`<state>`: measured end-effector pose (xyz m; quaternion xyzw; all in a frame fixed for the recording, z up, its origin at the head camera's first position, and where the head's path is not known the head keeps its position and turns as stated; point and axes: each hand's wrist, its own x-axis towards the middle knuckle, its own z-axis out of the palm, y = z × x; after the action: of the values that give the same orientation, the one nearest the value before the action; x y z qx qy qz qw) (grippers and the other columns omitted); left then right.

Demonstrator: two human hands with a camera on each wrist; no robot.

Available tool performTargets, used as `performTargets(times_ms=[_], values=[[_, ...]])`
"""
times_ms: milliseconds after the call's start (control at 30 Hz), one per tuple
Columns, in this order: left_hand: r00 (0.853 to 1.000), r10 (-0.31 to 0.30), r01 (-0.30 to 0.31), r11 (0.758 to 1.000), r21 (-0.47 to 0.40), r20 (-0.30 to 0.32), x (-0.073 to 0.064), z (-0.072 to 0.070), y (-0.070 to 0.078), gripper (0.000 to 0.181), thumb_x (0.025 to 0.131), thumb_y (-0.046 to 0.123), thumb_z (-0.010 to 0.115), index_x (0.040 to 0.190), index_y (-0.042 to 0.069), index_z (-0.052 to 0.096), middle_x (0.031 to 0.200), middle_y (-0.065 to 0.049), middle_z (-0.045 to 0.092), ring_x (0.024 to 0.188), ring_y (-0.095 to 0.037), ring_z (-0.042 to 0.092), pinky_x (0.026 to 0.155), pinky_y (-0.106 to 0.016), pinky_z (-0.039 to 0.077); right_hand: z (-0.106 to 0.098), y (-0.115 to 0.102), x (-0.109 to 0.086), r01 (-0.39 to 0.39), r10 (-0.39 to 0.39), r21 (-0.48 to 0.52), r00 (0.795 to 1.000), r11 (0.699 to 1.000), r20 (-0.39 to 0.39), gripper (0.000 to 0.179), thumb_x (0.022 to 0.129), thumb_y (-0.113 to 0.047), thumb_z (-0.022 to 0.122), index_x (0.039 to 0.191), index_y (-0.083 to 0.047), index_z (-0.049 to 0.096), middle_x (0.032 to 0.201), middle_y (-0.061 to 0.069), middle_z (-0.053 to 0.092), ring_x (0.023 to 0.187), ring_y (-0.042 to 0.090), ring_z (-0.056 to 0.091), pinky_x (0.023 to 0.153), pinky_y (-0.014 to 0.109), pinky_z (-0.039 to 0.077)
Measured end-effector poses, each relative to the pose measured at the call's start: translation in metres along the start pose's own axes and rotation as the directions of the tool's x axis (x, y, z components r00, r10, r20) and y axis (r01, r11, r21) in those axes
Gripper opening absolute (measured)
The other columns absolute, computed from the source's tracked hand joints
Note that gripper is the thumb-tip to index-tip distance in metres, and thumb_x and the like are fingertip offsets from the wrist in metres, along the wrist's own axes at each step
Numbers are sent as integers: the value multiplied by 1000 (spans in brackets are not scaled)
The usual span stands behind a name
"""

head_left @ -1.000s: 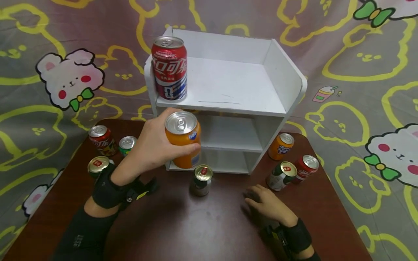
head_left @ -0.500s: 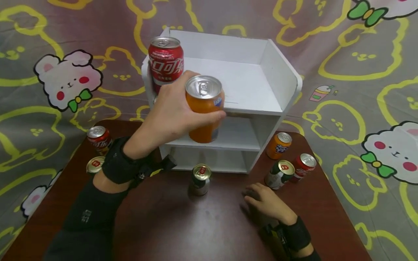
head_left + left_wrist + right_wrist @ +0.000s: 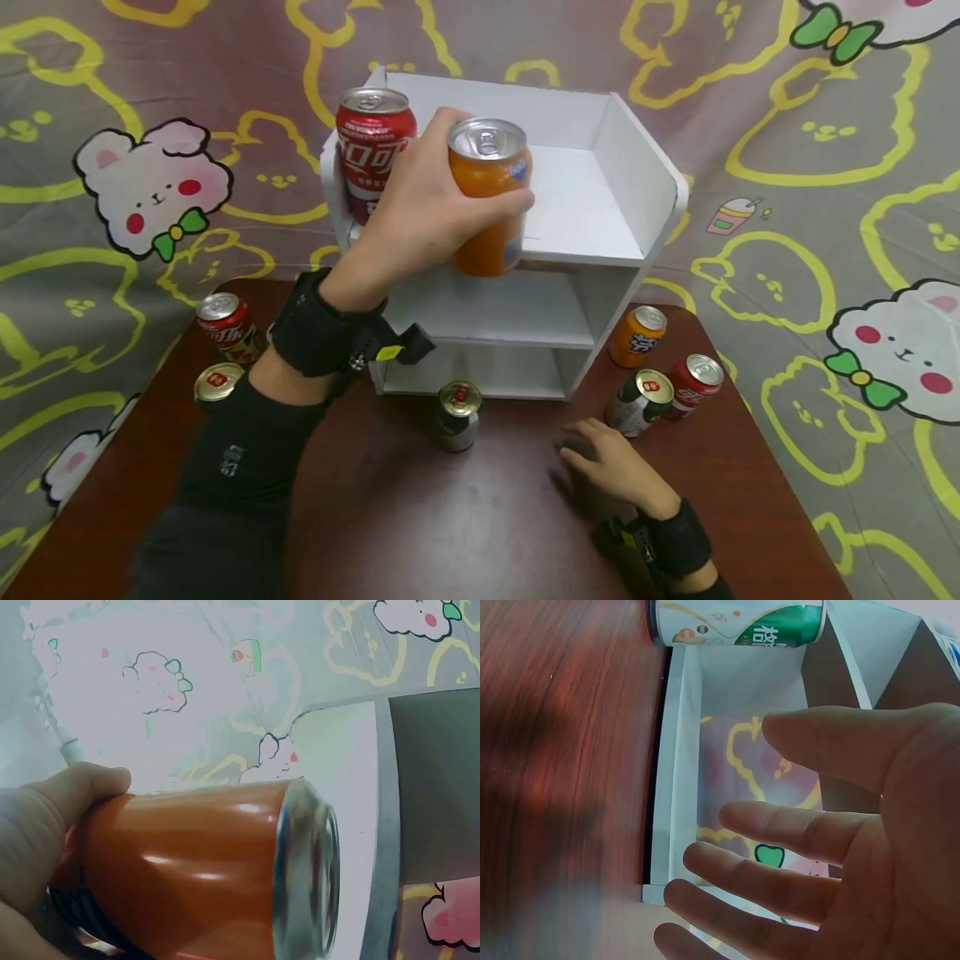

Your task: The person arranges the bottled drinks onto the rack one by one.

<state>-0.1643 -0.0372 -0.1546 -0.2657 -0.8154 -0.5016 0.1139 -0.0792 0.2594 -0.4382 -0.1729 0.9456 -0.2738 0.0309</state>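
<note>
My left hand [image 3: 431,196] grips an orange Fanta can [image 3: 489,208] upright, raised in front of the top board of a white shelf [image 3: 577,200]. In the left wrist view the same can [image 3: 202,870] lies across the picture, the thumb along its side. Left of this hand, a red cola can [image 3: 375,150] stands on the top board, partly covered by the fingers. My right hand [image 3: 618,467] rests low over the table with relaxed fingers, holding nothing; the right wrist view shows its fingers [image 3: 765,877] spread. Nearest to it stands a green-and-white can [image 3: 637,404] with a gold lid.
A gold-lidded can [image 3: 459,417] stands before the shelf's bottom. At the right are another orange can [image 3: 637,337] and a red can [image 3: 693,387]. On the left, a red can [image 3: 228,325] and a gold-lidded can [image 3: 217,383] stand near the table edge.
My left hand has lifted the Fanta can up and to the right, from before the middle shelf to top-board height. The right hand has stayed in place.
</note>
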Motion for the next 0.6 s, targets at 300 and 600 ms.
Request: performTargets(times_ms=[300, 600], values=[[995, -87, 88, 996, 19, -58, 15, 12, -3, 73, 80, 34, 75, 137, 10, 37, 128, -7, 43, 111, -15, 47, 89, -25, 45, 5, 3, -4, 9, -9, -7, 1000, 1000, -9, 34, 92, -25, 63, 118, -3, 61, 112, 8, 60, 102, 28, 59, 81, 43, 49], [987, -130, 119, 985, -121, -89, 29, 25, -10, 74, 83, 28, 73, 142, 12, 31, 133, -4, 45, 114, -14, 50, 93, -26, 43, 3, 2, -3, 17, -17, 1, 1000, 1000, -15, 33, 92, -24, 62, 117, -2, 61, 110, 10, 60, 100, 28, 60, 80, 43, 49]])
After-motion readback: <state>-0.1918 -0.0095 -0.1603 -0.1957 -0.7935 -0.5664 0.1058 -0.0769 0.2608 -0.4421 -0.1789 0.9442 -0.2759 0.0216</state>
